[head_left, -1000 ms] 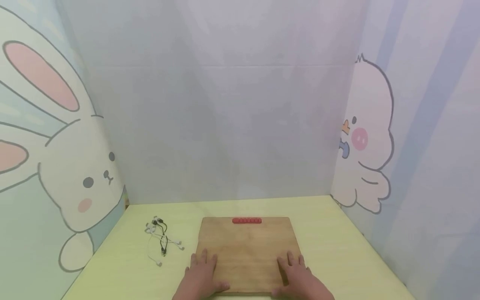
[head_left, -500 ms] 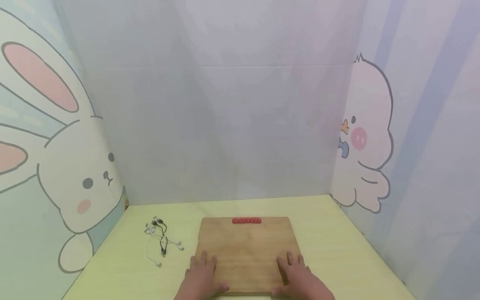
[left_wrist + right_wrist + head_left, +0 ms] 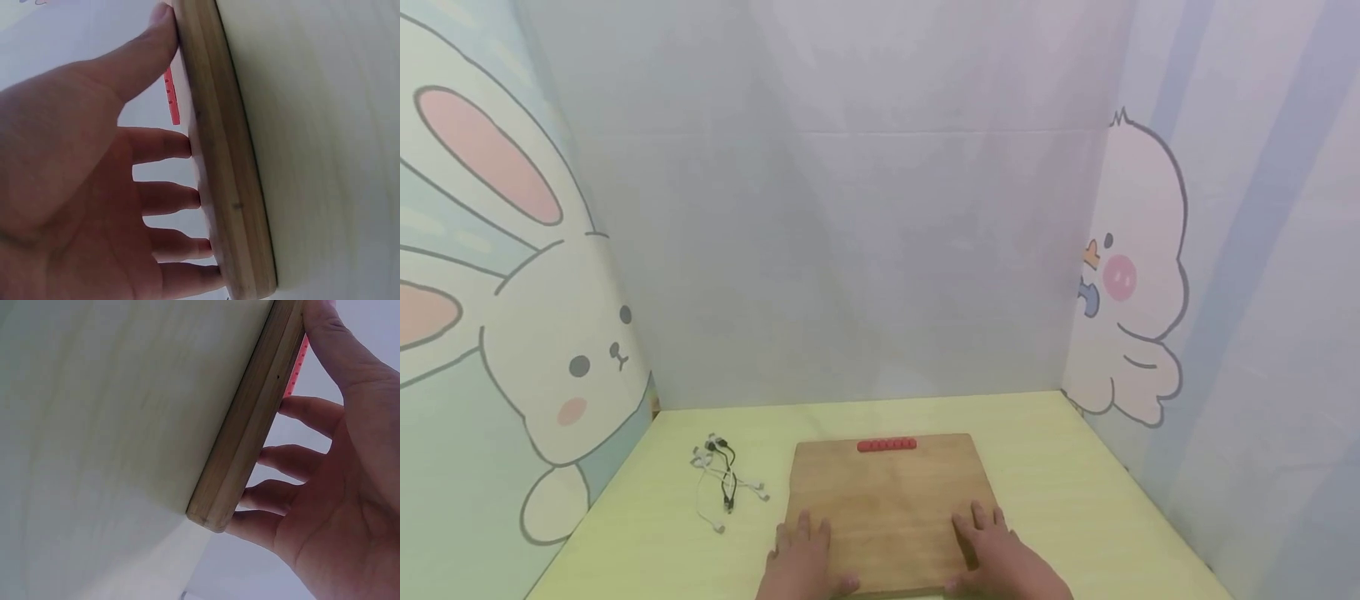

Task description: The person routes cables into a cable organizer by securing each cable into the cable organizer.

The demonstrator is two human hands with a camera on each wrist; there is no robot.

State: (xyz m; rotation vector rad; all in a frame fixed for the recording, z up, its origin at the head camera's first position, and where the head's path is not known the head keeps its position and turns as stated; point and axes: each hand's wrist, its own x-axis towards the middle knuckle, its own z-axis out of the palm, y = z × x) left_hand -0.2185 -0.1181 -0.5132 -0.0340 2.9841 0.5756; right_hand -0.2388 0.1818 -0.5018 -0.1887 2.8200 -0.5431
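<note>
A wooden cutting board [image 3: 887,492] lies flat on the table in front of me, turned slightly. My left hand [image 3: 801,558] rests its spread fingertips on the board's near left part. Its thumb touches the top near the front edge, as the left wrist view shows. On the near right part, my right hand [image 3: 1000,558] presses its fingertips and thumb the same way, palm raised off the wood. A red bumpy strip [image 3: 887,445] lies along the board's far edge, and shows past the fingers in both wrist views.
Left of the board, a loose tangle of black and white charging cables [image 3: 724,473] lies on the pale yellow table [image 3: 1060,467]. A grey back wall [image 3: 850,250] and printed side walls with a rabbit [image 3: 550,358] and a chick [image 3: 1142,292] enclose the table.
The board has turned a little and shifted slightly left, its left side coming nearer. My left hand has moved slightly toward me with it; the right hand has barely moved.
</note>
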